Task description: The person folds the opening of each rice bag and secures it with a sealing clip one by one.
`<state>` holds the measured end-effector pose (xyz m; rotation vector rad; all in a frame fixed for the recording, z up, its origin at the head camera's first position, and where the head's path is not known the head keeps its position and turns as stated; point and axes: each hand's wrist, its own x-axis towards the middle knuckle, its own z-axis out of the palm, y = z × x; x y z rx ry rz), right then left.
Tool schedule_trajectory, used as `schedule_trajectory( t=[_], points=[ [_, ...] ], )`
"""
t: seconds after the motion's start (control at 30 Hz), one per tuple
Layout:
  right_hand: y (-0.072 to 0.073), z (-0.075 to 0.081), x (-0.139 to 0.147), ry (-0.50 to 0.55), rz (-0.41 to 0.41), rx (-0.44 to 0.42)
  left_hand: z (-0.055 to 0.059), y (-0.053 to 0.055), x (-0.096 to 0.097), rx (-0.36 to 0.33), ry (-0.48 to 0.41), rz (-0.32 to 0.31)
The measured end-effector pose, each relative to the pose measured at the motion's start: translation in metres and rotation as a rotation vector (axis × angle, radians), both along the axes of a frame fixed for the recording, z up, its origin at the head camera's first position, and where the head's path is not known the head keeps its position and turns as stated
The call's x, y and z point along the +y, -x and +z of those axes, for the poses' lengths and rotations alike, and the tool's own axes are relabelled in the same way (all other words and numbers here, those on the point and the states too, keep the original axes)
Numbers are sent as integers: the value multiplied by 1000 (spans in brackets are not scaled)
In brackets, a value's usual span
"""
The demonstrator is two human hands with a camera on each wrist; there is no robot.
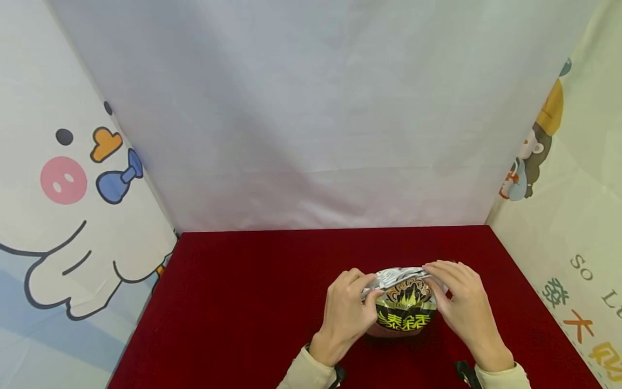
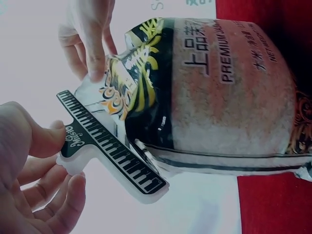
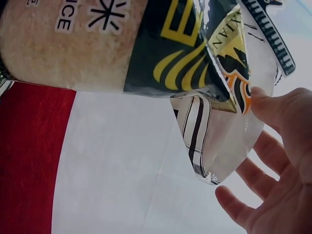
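A rice bag [image 1: 405, 310] with a black and gold top band stands upright on the red table, its clear lower part showing the grains. My left hand [image 1: 346, 305] pinches the handle of a piano-keyboard bag clip [image 2: 109, 141] between thumb and fingers. The clip's long bar overlaps the bag's crumpled top edge in the left wrist view. At the other end of that edge, my right hand [image 1: 461, 302] holds the clear film of the bag top [image 3: 234, 141], thumb on the near side and fingers behind.
The red tabletop [image 1: 243, 308] spreads out left of the bag. A white cloth wall [image 1: 311, 119] closes off the back, and printed cloth panels stand on the left [image 1: 63, 216] and right [image 1: 573, 227].
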<state>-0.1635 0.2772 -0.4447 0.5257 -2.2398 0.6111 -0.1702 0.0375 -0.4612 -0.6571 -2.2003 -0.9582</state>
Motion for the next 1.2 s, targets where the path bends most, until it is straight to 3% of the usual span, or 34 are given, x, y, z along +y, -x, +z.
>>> schedule_trajectory(
  t=[0.33,0.57,0.8,1.2],
  points=[
    [1,1,0,-7,6,2,7,3,6,50,44,-2],
    [3,3,1,-14,4,-2,7,2,4,-15,86,-7],
    [1,2,4,-1,20,9,1,3,6,-60,82,-12],
    [-6,-8,2,46,-13,-56,-16,0,0,-84,127,60]
  ],
)
